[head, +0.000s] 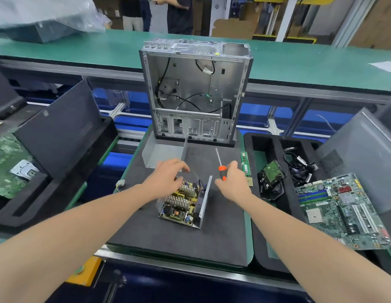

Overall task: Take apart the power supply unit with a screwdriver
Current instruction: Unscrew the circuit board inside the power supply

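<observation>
The gutted case (195,88) stands at the back of the mat (179,243). The PSU (183,203), cover off, lies mid-mat, long axis running near-left to far-right. The left hand (168,178) rests curled on its far end; the right hand (231,182), just beside it, grips the screwdriver (220,166), tip pointing away
</observation>
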`<action>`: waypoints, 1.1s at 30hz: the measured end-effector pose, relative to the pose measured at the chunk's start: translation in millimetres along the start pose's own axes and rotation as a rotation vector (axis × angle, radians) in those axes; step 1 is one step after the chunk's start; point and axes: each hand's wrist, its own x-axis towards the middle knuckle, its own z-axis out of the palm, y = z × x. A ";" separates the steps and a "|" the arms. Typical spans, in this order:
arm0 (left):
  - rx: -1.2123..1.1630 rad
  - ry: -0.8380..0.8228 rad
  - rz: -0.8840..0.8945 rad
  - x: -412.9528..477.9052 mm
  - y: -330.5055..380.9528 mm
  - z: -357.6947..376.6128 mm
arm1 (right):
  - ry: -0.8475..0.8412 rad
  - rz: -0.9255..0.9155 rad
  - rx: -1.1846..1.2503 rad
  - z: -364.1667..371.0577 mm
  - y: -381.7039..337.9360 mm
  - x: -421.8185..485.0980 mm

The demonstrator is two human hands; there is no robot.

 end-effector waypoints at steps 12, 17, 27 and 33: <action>-0.179 0.008 0.043 8.2 -39.4 -23.7 | 0.043 -0.208 -0.016 -37.2 -116.4 -16.0; -0.268 -0.015 0.152 -1.1 -36.8 -26.2 | 0.150 -0.208 0.043 -27.3 -147.2 -32.3; 0.158 -0.416 0.519 -25.2 -83.5 -21.9 | 0.127 -0.272 -0.057 -4.1 -159.3 -58.4; 0.226 -0.358 0.593 -22.0 -92.7 -12.2 | 0.095 -0.288 -0.041 -3.2 -154.8 -60.2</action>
